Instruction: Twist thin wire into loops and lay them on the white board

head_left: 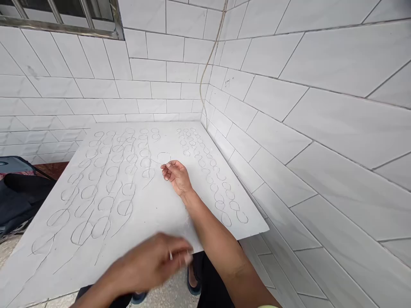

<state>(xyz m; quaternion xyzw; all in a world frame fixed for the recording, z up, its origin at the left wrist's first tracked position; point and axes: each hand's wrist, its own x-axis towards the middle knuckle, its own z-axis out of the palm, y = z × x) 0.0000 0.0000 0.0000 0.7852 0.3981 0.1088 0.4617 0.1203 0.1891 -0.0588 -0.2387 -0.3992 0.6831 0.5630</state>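
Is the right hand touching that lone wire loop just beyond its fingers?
Touching. In the head view, the right hand pinches the tail of the wire loop between its fingertips, over the white board. The left hand is blurred, apart.

White tiled walls, a window, a hanging cord, perhaps a dark bag.

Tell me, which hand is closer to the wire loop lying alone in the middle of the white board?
Right. The right hand has its fingertips just below the lone wire loop; whether they touch is unclear. The left hand is blurred, down by the board's near edge.
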